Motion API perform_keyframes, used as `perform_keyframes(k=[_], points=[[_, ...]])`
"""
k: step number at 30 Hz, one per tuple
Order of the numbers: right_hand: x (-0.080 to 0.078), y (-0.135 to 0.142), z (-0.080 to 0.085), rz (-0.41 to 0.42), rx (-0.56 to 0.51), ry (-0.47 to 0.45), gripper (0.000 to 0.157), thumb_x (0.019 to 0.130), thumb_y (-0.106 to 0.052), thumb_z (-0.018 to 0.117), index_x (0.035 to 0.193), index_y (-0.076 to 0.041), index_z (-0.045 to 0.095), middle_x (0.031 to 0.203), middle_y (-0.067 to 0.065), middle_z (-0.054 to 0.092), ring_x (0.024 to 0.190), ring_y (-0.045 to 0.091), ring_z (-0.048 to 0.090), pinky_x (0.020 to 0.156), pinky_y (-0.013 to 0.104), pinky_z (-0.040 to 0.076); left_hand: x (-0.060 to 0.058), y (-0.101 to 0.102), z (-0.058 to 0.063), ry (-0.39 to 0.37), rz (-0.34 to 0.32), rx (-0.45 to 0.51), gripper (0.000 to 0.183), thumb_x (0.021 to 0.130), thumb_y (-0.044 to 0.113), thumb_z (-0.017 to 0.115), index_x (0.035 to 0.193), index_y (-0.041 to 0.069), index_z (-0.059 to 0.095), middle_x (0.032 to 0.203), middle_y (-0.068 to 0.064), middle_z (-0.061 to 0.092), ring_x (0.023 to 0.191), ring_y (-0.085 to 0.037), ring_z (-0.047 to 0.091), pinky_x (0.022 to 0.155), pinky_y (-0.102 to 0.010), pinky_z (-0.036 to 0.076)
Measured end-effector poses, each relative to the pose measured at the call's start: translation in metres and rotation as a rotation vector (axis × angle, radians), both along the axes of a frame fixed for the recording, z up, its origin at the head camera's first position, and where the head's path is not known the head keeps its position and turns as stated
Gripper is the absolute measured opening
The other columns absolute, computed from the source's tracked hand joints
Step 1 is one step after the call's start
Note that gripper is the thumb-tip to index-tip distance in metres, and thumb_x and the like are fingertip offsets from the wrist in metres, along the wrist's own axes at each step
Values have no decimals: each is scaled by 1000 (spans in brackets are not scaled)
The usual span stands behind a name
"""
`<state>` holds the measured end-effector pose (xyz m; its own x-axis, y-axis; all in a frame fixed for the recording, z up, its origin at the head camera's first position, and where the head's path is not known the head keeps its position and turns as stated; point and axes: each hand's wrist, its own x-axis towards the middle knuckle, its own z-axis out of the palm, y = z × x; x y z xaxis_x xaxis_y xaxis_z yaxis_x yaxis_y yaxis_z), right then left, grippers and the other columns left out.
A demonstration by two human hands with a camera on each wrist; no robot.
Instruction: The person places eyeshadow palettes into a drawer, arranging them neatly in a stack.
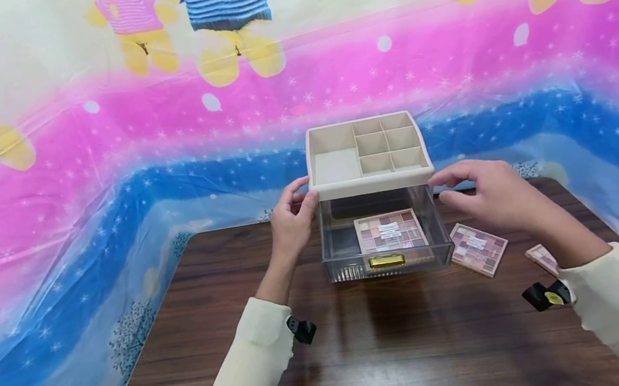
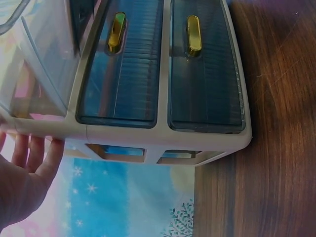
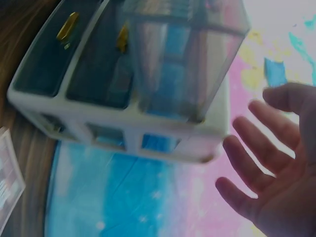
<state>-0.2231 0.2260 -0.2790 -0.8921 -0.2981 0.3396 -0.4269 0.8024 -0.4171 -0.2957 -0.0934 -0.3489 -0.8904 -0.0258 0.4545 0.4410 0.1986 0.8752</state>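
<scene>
A cream desktop organizer stands toward the back of the table, its clear top drawer pulled out. Inside that drawer lies an eyeshadow palette. My left hand rests its fingers against the organizer's left side, near the top front corner; the left wrist view shows the fingers nearly straight along that wall. On the other side, my right hand hovers by the top right corner with loosely spread fingers. In the right wrist view the right hand holds nothing, and its fingertips are close beside the organizer's wall.
A second palette lies on the brown table to the right of the drawer. Another palette is partly hidden by the right forearm. Two lower drawers are closed. A patterned cloth hangs behind.
</scene>
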Motion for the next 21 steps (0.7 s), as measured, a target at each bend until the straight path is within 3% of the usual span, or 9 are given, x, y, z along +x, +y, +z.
perform_keyframes(k=[4, 7, 12, 16, 21], points=[[-9, 17, -16, -98, -11, -17, 29, 92, -24, 61, 118, -13, 66, 110, 12, 69, 102, 31, 64, 87, 53, 49, 13, 2, 12, -5, -4, -8, 39, 96, 22, 59, 132, 9, 56, 111, -22, 66, 89, -27, 62, 78, -53, 53], [-20, 31, -38, -99, 90, -89, 40, 90, -24, 63, 125, -6, 60, 120, 21, 64, 108, 39, 60, 90, 57, 46, 22, 4, 20, 2, 2, -20, 38, 96, 20, 59, 131, 6, 56, 110, -23, 66, 89, -29, 63, 76, -50, 54], [-37, 45, -89, -126, 289, -228, 72, 84, -37, 69, 138, 4, 43, 135, 37, 43, 118, 55, 45, 91, 69, 39, 25, 3, 22, 9, 9, -24, 38, 96, 19, 58, 131, 6, 56, 110, -23, 67, 89, -32, 63, 75, -48, 54], [-42, 52, -123, -197, 318, -329, 89, 80, -45, 72, 143, 4, 34, 139, 40, 34, 118, 61, 39, 86, 73, 37, 24, 4, 21, 9, -4, -19, 37, 96, 18, 59, 131, 6, 56, 110, -24, 67, 90, -36, 63, 76, -51, 54], [-47, 56, -146, -207, 311, -364, 92, 78, -45, 72, 145, 4, 31, 139, 41, 33, 118, 63, 36, 84, 73, 36, 23, 3, 21, 14, -5, -17, 37, 96, 18, 59, 131, 6, 56, 109, -24, 67, 89, -36, 64, 76, -51, 54]])
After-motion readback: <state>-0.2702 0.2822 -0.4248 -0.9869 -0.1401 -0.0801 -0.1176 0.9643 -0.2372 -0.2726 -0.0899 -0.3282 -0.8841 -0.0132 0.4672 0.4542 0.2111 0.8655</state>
